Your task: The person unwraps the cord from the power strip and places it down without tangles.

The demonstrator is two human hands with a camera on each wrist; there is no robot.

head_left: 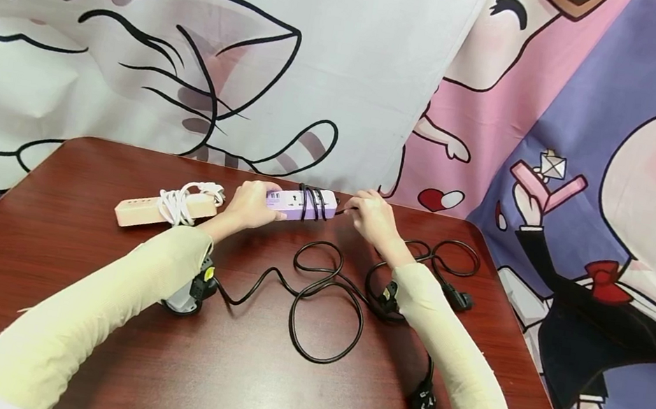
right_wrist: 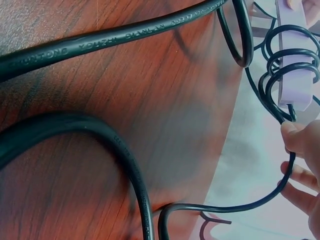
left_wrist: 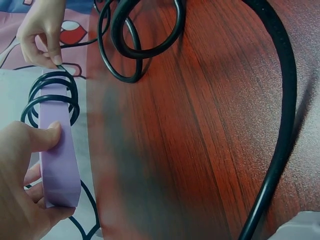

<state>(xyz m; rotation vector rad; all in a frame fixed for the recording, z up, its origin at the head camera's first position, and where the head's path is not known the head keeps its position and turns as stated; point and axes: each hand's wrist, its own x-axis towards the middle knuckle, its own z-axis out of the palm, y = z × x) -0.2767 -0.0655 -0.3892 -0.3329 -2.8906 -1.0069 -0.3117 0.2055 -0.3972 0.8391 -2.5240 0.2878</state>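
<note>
Near the table's back edge, my left hand (head_left: 253,206) grips one end of a purple-and-white power strip (head_left: 285,202), thumb on its near side and fingers around it in the left wrist view. Several turns of black cord (left_wrist: 52,98) are wrapped around the strip's other end. Beside that end, my right hand (head_left: 374,215) pinches the cord between thumb and fingers. In the right wrist view, the cord (right_wrist: 225,208) runs from those fingers down and left past the table edge. Part of the power strip (left_wrist: 60,165) is hidden behind my left hand.
A beige power strip (head_left: 139,211) with a bundled white cord (head_left: 176,206) lies left. A pale grey object (head_left: 183,299) is partly under my left forearm. Loose black cord (head_left: 320,360) loops across the brown table (head_left: 248,397), with black plugs (head_left: 422,399) at right. Printed cloth (head_left: 371,84) hangs behind.
</note>
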